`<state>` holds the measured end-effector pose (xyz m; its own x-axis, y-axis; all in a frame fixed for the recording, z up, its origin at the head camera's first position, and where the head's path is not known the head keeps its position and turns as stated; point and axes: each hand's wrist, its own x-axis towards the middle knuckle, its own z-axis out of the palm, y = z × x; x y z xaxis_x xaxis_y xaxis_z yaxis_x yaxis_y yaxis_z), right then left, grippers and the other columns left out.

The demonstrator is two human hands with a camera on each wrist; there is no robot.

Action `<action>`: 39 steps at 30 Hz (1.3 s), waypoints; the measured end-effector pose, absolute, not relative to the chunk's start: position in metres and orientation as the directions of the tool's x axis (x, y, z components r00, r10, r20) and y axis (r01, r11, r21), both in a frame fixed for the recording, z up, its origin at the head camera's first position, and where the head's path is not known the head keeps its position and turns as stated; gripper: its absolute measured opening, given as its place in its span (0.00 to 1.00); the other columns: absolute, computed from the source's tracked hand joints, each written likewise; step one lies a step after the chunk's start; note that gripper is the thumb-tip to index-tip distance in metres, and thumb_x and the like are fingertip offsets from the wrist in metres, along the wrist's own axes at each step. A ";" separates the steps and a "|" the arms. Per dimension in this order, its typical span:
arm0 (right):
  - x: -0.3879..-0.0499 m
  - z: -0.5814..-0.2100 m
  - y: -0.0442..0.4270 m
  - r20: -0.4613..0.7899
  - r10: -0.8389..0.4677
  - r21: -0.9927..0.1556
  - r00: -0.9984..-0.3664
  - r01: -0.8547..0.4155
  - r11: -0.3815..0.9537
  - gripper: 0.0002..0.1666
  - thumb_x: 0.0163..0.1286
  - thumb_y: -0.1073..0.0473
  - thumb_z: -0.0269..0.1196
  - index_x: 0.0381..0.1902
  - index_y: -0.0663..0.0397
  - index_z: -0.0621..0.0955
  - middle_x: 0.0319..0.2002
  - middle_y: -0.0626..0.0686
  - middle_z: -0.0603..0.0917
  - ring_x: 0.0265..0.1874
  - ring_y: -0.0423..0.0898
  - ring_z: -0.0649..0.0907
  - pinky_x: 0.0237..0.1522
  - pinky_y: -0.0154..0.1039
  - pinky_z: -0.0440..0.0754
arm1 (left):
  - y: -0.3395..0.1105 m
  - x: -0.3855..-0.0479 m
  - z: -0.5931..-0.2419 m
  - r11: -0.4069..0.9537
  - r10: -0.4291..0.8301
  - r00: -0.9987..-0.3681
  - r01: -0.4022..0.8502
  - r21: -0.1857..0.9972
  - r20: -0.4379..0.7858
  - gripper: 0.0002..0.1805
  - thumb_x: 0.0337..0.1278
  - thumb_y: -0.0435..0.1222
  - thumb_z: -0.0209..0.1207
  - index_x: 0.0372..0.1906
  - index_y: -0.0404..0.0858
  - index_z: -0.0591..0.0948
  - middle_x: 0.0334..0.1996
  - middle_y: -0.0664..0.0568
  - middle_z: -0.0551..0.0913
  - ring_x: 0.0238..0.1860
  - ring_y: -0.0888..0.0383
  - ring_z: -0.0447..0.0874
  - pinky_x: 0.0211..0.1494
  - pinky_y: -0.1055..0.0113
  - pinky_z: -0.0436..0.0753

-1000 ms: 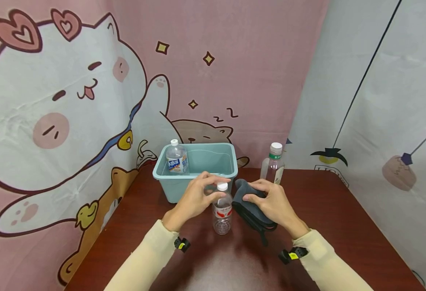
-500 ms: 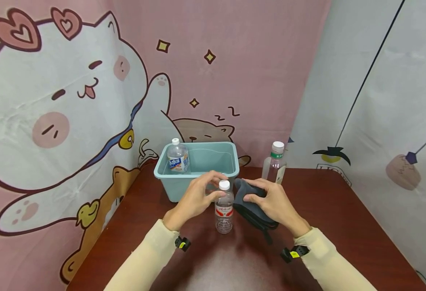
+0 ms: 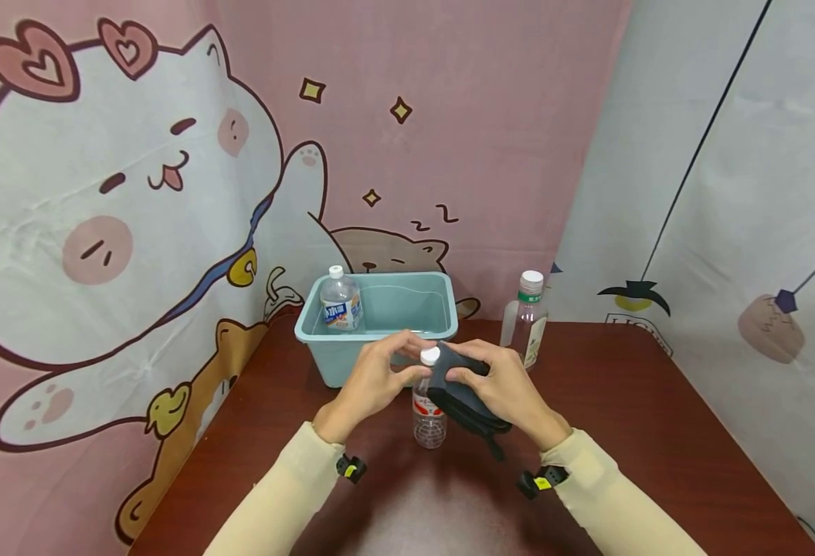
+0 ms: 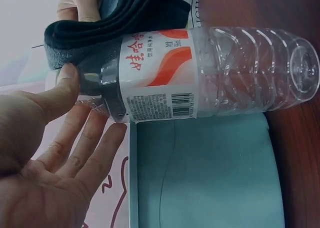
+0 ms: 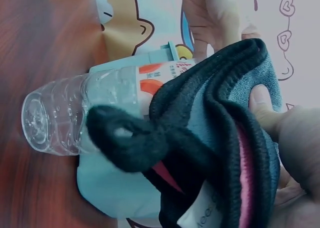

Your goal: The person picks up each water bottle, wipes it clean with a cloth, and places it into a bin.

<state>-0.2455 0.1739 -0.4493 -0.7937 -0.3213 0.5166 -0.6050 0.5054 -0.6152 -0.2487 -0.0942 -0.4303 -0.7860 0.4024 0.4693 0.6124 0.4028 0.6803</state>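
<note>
Fuzzy cloth (image 3: 470, 405), glossy plastic bottle (image 4: 185, 72)

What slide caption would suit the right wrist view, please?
The right hand grips a folded grey, black-edged cloth in front of a clear, ridged plastic bottle.

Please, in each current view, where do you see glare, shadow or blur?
Head view: pale glare on the near part of the table, soft dark shadows beside it; left wrist view: bottle label fairly sharp, pale backdrop at upper left washed out; right wrist view: black cloth loop looks soft, perhaps too close for focus.
</note>
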 end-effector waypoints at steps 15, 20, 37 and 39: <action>-0.245 -0.479 0.182 0.472 -0.392 -0.561 -0.789 -0.612 0.557 0.30 0.68 0.61 0.86 0.68 0.53 0.93 0.57 0.48 0.97 0.56 0.49 0.96 0.56 0.44 0.97 | -0.096 -0.250 -0.431 0.411 0.420 -0.781 0.617 0.671 0.461 0.22 0.70 0.38 0.82 0.65 0.50 0.90 0.53 0.53 0.98 0.56 0.53 0.98 0.61 0.47 0.98; -0.248 -0.500 0.184 0.456 -0.491 -0.475 -0.742 -0.670 0.571 0.27 0.68 0.61 0.86 0.64 0.58 0.95 0.55 0.51 0.97 0.53 0.49 0.97 0.54 0.44 0.98 | -0.098 -0.249 -0.428 0.442 0.421 -0.780 0.623 0.645 0.464 0.23 0.70 0.39 0.82 0.66 0.52 0.90 0.51 0.54 0.98 0.54 0.53 0.99 0.57 0.51 0.98; -0.253 -0.539 0.182 0.231 -0.588 -0.469 -0.775 -0.618 0.631 0.18 0.69 0.63 0.86 0.55 0.62 0.96 0.52 0.58 0.97 0.50 0.52 0.97 0.52 0.47 0.98 | -0.097 -0.250 -0.428 0.482 0.425 -0.778 0.627 0.613 0.462 0.23 0.70 0.41 0.82 0.65 0.54 0.89 0.50 0.56 0.98 0.54 0.54 0.99 0.52 0.63 0.92; -0.254 -0.538 0.183 0.234 -0.576 -0.489 -0.783 -0.607 0.627 0.19 0.69 0.63 0.86 0.56 0.63 0.96 0.53 0.58 0.97 0.52 0.53 0.97 0.53 0.48 0.98 | -0.097 -0.251 -0.427 0.481 0.425 -0.777 0.628 0.611 0.464 0.23 0.70 0.41 0.83 0.65 0.54 0.89 0.51 0.56 0.98 0.54 0.54 0.99 0.52 0.64 0.92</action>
<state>-0.2538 0.1825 -0.5377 -0.7833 -0.5757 0.2344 -0.6069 0.6267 -0.4889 -0.2506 -0.0969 -0.4272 -0.7771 0.4254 0.4638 0.6283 0.4814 0.6112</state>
